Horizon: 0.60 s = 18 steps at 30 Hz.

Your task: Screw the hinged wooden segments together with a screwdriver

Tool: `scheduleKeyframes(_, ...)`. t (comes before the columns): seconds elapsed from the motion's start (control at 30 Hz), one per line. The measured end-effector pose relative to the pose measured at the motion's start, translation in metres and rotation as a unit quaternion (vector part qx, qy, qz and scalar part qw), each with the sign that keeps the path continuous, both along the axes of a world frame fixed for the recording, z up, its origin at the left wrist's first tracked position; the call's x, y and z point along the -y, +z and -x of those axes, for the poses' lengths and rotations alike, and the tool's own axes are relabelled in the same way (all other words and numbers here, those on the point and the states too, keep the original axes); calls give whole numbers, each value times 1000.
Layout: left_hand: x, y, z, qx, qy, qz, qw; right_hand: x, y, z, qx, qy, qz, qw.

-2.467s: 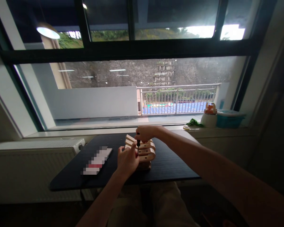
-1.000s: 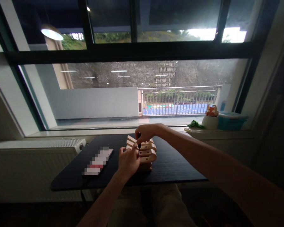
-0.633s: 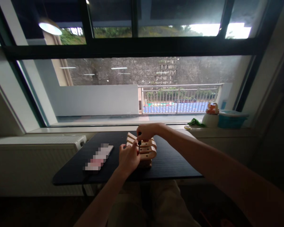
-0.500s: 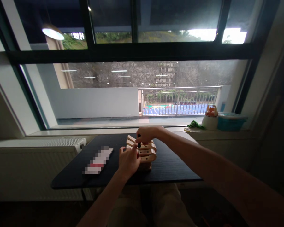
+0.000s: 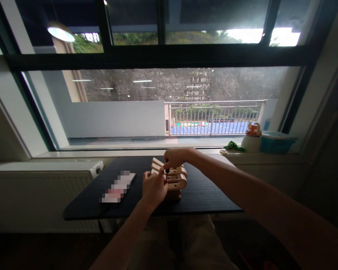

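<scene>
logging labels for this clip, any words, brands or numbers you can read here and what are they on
None can be read.
The flat item on the black table is blurred out.
The wooden piece under the left hand and right hand shows no print.
The containers on the sill are too small to read.

Pale smooth wooden slats (image 5: 174,179) — matt, dark wood-grain tabletop (image 5: 202,195)
</scene>
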State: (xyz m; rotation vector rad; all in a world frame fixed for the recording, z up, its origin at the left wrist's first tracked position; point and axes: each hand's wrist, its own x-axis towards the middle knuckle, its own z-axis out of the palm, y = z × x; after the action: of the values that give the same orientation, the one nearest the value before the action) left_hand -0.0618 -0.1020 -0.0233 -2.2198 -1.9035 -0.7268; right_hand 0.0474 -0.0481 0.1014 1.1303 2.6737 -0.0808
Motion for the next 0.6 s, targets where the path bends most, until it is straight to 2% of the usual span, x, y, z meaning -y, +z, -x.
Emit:
scheduleKeyframes(0.33, -2, -1, 0, 0, 1, -4, 1000, 5, 18, -1, -5, 8, 30, 1000)
scheduleKeyframes(0.6, -2, -3, 1, 0, -4, -4, 1000, 5, 10, -4, 0, -1, 10, 1000)
